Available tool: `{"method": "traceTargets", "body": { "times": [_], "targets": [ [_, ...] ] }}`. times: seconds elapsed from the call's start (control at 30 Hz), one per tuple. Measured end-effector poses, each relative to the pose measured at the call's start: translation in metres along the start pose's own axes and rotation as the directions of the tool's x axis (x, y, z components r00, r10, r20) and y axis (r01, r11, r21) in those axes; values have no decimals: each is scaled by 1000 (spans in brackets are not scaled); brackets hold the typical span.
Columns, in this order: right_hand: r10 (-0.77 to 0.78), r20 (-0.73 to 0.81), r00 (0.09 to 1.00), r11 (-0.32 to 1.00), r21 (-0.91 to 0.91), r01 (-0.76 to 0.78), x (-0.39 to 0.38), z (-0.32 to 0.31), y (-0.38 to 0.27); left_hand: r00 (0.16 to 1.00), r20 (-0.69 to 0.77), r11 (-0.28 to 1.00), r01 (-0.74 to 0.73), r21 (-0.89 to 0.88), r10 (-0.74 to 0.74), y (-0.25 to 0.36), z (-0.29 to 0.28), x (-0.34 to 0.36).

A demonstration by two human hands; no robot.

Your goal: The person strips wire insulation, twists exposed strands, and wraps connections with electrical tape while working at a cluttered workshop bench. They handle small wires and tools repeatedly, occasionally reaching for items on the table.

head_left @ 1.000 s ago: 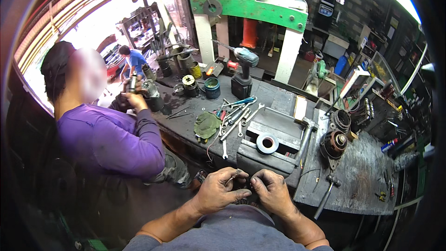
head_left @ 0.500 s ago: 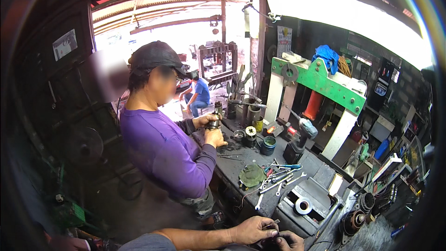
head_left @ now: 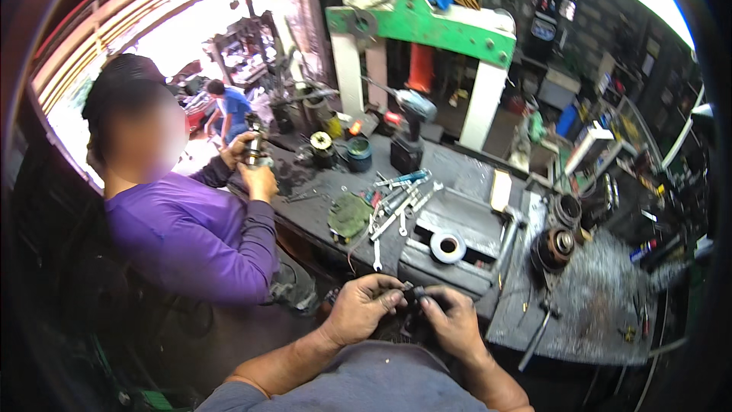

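Note:
In front of my torso, close to the bench's near edge, both hands meet around a small dark part (head_left: 412, 291). My left hand (head_left: 360, 307) is closed, thumb and fingers pinching the left end of the piece, where a lighter metallic bit shows. My right hand (head_left: 455, 323) has its fingers curled round the other end. Fingers cover much of the part, so its exact kind is unclear. Just beyond my hands lies a roll of grey tape (head_left: 447, 246) on a grey metal vise-like block (head_left: 465, 217).
Several wrenches (head_left: 393, 210) lie beside a green cloth-like bundle (head_left: 350, 216). A cordless drill (head_left: 412, 126) stands farther back before a green-beamed press (head_left: 427, 27). At right are a round motor-like part (head_left: 554, 248) and a hammer (head_left: 539, 336). A co-worker in purple (head_left: 191, 236) holds a metal cylinder (head_left: 254, 145).
My view has swung right and down, so the bench and co-worker appear farther left. Both my hands now show more fully, still together on the small dark part.

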State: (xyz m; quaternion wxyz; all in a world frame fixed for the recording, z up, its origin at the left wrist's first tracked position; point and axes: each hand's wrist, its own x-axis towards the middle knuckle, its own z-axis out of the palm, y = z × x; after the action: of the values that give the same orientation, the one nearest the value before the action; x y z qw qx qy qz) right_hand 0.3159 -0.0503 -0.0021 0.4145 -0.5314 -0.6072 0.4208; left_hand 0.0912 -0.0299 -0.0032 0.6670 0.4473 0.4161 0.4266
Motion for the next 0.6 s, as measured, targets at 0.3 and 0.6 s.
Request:
{"method": "traceTargets", "body": {
  "times": [0.3,0.6],
  "targets": [
    [154,47,987,986,55,-156,3,12,-2,998,47,988,-42,-147,49,-12,8,-5],
    [48,81,996,999,-14,-47,-2,15,-1,998,53,948,-38,316,22,-25,4,-1]
  ]
}}
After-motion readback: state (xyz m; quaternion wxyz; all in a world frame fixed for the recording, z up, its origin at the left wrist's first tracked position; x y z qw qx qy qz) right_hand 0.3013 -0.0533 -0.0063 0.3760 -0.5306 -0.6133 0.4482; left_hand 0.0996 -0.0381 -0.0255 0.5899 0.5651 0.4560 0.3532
